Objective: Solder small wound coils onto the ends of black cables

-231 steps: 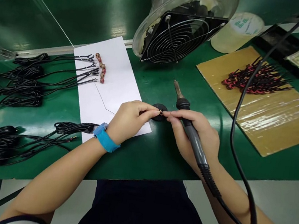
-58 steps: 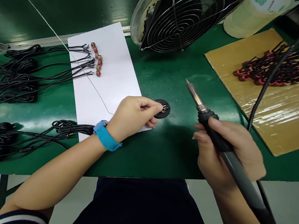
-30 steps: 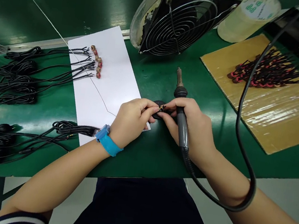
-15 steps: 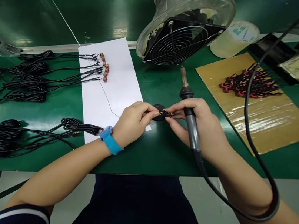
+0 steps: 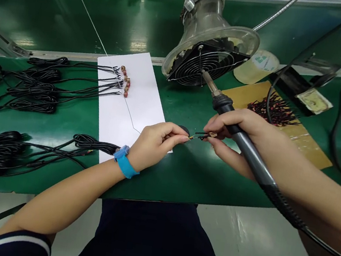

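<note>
A person works with both bare hands at a green table (image 5: 165, 183), one soldering iron (image 5: 254, 157) held in the right hand (image 5: 256, 126). The iron slants from lower right to upper left, its tip pointing up and left, overlapping the grille of a single fan (image 5: 195, 69) in the camera's view. The same hand's grip is closed on one small coil (image 5: 212, 134) between thumb and fingers, its black leads (image 5: 201, 135) running left, nearly level. The left hand's (image 5: 157, 143) grip is pinched shut on fine wire ends (image 5: 191, 137), just beside one black disc (image 5: 184, 129).

At right, one brown board (image 5: 309, 151) bears a heap of wired coils (image 5: 274, 108), too tangled to count. Behind it stand one translucent jar (image 5: 249, 71), its contents unclear, and a dark tray (image 5: 292, 84) with one pale square block (image 5: 313, 101). At left, a short row of ring coils (image 5: 127, 83) lies on one white sheet (image 5: 149, 99), beside the stripped ends of black cables (image 5: 36, 82) bundled on the table.
</note>
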Tool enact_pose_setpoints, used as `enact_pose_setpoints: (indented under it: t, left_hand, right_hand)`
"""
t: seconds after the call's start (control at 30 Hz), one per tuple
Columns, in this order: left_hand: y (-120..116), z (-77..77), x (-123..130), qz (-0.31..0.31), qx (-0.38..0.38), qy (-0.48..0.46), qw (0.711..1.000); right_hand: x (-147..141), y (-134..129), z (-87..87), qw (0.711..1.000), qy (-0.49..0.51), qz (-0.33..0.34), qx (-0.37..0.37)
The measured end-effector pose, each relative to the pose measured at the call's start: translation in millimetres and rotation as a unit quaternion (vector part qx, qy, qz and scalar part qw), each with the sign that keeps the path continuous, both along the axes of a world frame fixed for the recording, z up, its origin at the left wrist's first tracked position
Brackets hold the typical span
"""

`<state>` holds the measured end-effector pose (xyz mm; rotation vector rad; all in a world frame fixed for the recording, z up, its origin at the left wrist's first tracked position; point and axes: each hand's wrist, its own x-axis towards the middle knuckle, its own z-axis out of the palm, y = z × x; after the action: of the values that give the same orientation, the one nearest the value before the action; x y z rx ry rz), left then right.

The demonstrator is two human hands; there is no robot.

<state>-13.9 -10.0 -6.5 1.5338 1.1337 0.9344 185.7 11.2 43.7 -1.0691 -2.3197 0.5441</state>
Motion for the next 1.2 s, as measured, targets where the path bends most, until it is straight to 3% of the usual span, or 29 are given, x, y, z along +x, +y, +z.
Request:
enact_pose_setpoints:
  t: [0.17, 0.67, 0.97, 1.2]
  left_hand:
    - [-0.8, 0.1, -2.1, -0.015, 0.058, -0.005, 0.998]
    - [-2.9, -0.7, -1.5, -0.004, 0.067, -0.026, 0.997]
    - [-5.1, 2.4, -1.6, 0.023, 0.234, 0.044, 0.971]
    - [-5.9, 2.4, -2.1, 0.03, 0.301, 0.083, 0.949]
  right_hand:
    - [-3.6, 7.7, 19.9, 0.999, -0.025, -0.002, -0.032]
    - [-10.1, 2.9, 28.7, 0.999, -0.043, -0.005, 0.014]
    - [-11.7, 6.1, 23.6, 0.998, -0.048, -0.013, -0.031]
    - [-9.6, 7.1, 25.0, 0.997, -0.058, -0.015, -0.055]
